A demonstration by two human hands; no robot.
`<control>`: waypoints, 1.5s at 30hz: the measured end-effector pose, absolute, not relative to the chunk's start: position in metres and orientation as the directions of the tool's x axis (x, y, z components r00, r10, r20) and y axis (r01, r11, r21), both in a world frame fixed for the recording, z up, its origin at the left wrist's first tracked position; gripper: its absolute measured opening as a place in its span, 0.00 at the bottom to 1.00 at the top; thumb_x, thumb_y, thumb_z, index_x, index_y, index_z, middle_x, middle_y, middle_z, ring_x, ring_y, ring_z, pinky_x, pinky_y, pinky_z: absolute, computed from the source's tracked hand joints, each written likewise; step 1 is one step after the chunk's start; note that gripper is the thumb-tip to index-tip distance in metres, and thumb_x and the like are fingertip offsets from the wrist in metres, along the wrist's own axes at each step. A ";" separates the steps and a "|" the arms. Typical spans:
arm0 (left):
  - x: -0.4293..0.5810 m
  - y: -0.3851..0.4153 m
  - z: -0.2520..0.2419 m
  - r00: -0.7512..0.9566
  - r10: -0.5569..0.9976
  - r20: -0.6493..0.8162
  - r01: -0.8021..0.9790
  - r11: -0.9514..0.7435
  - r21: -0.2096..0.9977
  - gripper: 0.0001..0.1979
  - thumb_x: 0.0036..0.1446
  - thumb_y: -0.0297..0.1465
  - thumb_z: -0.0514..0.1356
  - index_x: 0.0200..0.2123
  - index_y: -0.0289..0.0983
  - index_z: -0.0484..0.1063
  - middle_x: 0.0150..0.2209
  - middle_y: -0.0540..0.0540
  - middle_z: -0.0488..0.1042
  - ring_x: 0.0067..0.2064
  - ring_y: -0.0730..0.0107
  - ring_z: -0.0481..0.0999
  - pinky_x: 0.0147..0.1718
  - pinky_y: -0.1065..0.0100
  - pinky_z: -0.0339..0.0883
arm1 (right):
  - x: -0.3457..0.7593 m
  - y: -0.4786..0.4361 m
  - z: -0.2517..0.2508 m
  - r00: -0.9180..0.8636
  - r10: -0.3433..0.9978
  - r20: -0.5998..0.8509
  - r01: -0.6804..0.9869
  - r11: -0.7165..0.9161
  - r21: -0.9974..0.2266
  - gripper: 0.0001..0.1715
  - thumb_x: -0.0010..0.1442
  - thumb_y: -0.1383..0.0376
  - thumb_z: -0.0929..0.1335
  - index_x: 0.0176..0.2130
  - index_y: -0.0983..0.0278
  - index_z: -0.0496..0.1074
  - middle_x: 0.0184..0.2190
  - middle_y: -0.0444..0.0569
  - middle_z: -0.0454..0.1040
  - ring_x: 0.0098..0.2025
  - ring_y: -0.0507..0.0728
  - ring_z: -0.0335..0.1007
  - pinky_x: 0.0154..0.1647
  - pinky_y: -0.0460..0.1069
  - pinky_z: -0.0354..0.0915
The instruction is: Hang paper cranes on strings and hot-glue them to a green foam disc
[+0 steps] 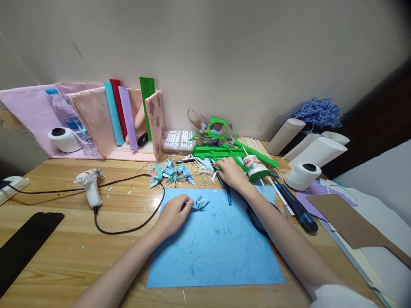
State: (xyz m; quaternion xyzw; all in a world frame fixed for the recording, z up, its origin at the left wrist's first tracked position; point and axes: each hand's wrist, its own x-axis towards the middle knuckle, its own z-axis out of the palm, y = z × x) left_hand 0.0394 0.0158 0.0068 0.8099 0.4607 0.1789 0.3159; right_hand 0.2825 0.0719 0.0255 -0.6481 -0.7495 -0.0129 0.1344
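My left hand (173, 215) rests over the blue paper sheet (218, 252), its thumb and fingers pinched at the edge of a small folded light-blue paper crane (201, 202). Farther forward, my right hand (231, 172) reaches into a pile of thin sticks and paper scraps, fingers curled downward. What its fingertips grip is hidden. Beneath that hand lies a blue pen (229, 196). Just right of it, a decorated paper cup (256, 167) with a green rim lies tilted. A cluster of blue paper cranes (173, 172) sits left of the pile.
A white glue gun (91, 186) with a black cord stands at left, near a black phone-like slab (30, 241). Pink boxes (86, 124) line the back, beside a marker case (179, 140). At right are a thread spool (302, 176), a dark-blue cutter (297, 207) and brown cardboard (353, 222).
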 end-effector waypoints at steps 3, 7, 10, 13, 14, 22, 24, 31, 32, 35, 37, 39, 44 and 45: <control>0.039 0.016 0.007 0.509 0.861 0.003 0.635 -0.378 0.673 0.17 0.62 0.40 0.42 0.28 0.39 0.63 0.30 0.48 0.71 0.34 0.67 0.68 0.33 0.69 0.56 | 0.289 0.073 0.023 -0.103 0.966 0.237 0.990 0.123 -0.071 0.10 0.57 0.70 0.66 0.40 0.64 0.74 0.39 0.56 0.70 0.45 0.62 0.60 0.38 0.51 0.59; 0.039 0.017 0.008 0.510 0.860 -0.002 0.635 -0.375 0.676 0.18 0.62 0.41 0.42 0.27 0.39 0.63 0.29 0.48 0.70 0.33 0.67 0.68 0.32 0.69 0.56 | 0.294 0.076 0.024 -0.098 0.965 0.242 0.989 0.122 -0.084 0.07 0.58 0.68 0.65 0.34 0.62 0.74 0.37 0.53 0.72 0.44 0.61 0.61 0.36 0.50 0.59; 0.040 0.017 0.008 0.507 0.862 0.005 0.625 -0.371 0.687 0.17 0.61 0.40 0.43 0.27 0.39 0.64 0.29 0.48 0.70 0.32 0.67 0.68 0.32 0.68 0.56 | 0.300 0.075 0.034 -0.083 0.963 0.255 0.988 0.114 -0.109 0.09 0.60 0.68 0.64 0.35 0.62 0.75 0.37 0.52 0.73 0.43 0.59 0.62 0.38 0.50 0.59; 0.040 0.018 0.008 0.504 0.864 0.002 0.626 -0.367 0.688 0.17 0.61 0.40 0.44 0.27 0.39 0.65 0.29 0.48 0.71 0.32 0.66 0.68 0.32 0.68 0.56 | 0.309 0.071 0.048 -0.053 0.969 0.242 0.992 0.078 -0.095 0.17 0.56 0.77 0.62 0.37 0.62 0.76 0.39 0.52 0.73 0.45 0.60 0.61 0.38 0.51 0.58; 0.040 0.018 0.008 0.506 0.863 -0.002 0.630 -0.368 0.684 0.17 0.61 0.40 0.44 0.27 0.39 0.64 0.29 0.48 0.71 0.33 0.66 0.68 0.32 0.68 0.56 | 0.311 0.070 0.052 -0.039 0.971 0.235 0.995 0.058 -0.076 0.20 0.54 0.80 0.62 0.38 0.63 0.77 0.40 0.52 0.73 0.46 0.62 0.61 0.39 0.51 0.58; 0.040 0.018 0.008 0.520 0.854 -0.017 0.654 -0.385 0.651 0.17 0.62 0.41 0.42 0.29 0.39 0.63 0.31 0.48 0.71 0.35 0.66 0.69 0.34 0.68 0.56 | 0.305 0.073 0.043 -0.116 0.962 0.247 0.989 0.135 -0.060 0.18 0.58 0.76 0.60 0.42 0.65 0.75 0.42 0.56 0.70 0.46 0.62 0.59 0.43 0.52 0.59; 0.040 0.018 0.009 0.518 0.855 -0.014 0.651 -0.384 0.655 0.18 0.62 0.41 0.42 0.28 0.39 0.63 0.30 0.48 0.70 0.34 0.66 0.69 0.33 0.68 0.56 | 0.302 0.075 0.033 -0.152 0.955 0.253 0.983 0.172 -0.058 0.15 0.59 0.73 0.61 0.40 0.65 0.75 0.40 0.56 0.70 0.45 0.61 0.59 0.41 0.52 0.60; 0.039 0.019 0.008 0.529 0.849 -0.014 0.636 -0.384 0.670 0.19 0.62 0.41 0.41 0.27 0.39 0.62 0.29 0.48 0.69 0.34 0.66 0.68 0.34 0.67 0.56 | 0.306 0.079 0.032 -0.073 0.918 0.389 0.967 0.161 -0.200 0.09 0.60 0.66 0.65 0.34 0.64 0.75 0.36 0.53 0.74 0.42 0.60 0.63 0.41 0.52 0.61; 0.039 0.019 0.008 0.531 0.847 -0.020 0.639 -0.385 0.666 0.19 0.62 0.41 0.40 0.27 0.39 0.62 0.30 0.48 0.69 0.34 0.66 0.67 0.35 0.67 0.56 | 0.307 0.079 0.037 -0.043 0.898 0.439 0.942 0.183 -0.281 0.09 0.59 0.65 0.65 0.33 0.63 0.75 0.35 0.51 0.75 0.41 0.59 0.65 0.41 0.52 0.61; 0.039 0.019 0.007 0.536 0.844 -0.030 0.645 -0.387 0.659 0.19 0.63 0.41 0.40 0.27 0.39 0.60 0.30 0.48 0.69 0.34 0.66 0.67 0.35 0.67 0.56 | 0.308 0.077 0.051 0.081 0.805 0.588 0.812 0.289 -0.508 0.08 0.58 0.62 0.66 0.33 0.62 0.75 0.33 0.48 0.77 0.36 0.56 0.69 0.38 0.51 0.64; 0.039 0.019 0.007 0.538 0.842 -0.030 0.646 -0.389 0.657 0.19 0.63 0.41 0.40 0.27 0.39 0.60 0.30 0.48 0.68 0.34 0.66 0.67 0.35 0.67 0.56 | 0.307 0.071 0.064 0.134 0.728 0.672 0.761 0.359 -0.540 0.09 0.59 0.62 0.66 0.34 0.63 0.74 0.33 0.48 0.77 0.35 0.56 0.70 0.37 0.51 0.65; 0.039 0.019 0.007 0.538 0.842 -0.031 0.646 -0.389 0.656 0.19 0.63 0.41 0.40 0.27 0.39 0.60 0.30 0.48 0.69 0.34 0.66 0.67 0.35 0.67 0.56 | 0.304 0.061 0.078 0.060 0.686 0.725 0.784 0.418 -0.459 0.09 0.59 0.61 0.66 0.33 0.62 0.74 0.32 0.48 0.76 0.36 0.57 0.70 0.39 0.52 0.64; 0.040 0.018 0.008 0.541 0.840 -0.032 0.646 -0.391 0.656 0.18 0.63 0.41 0.41 0.28 0.39 0.61 0.30 0.49 0.69 0.34 0.67 0.67 0.34 0.67 0.56 | 0.301 0.034 0.105 -0.084 0.662 0.745 0.826 0.465 -0.320 0.04 0.57 0.64 0.68 0.32 0.61 0.73 0.33 0.48 0.77 0.40 0.59 0.70 0.44 0.55 0.64; 0.039 0.018 0.007 0.542 0.840 -0.031 0.646 -0.392 0.654 0.18 0.63 0.41 0.41 0.28 0.39 0.61 0.30 0.49 0.69 0.34 0.66 0.67 0.35 0.67 0.56 | 0.300 0.030 0.107 -0.069 0.675 0.734 0.821 0.456 -0.342 0.04 0.57 0.65 0.68 0.32 0.61 0.74 0.33 0.48 0.77 0.39 0.59 0.70 0.42 0.54 0.64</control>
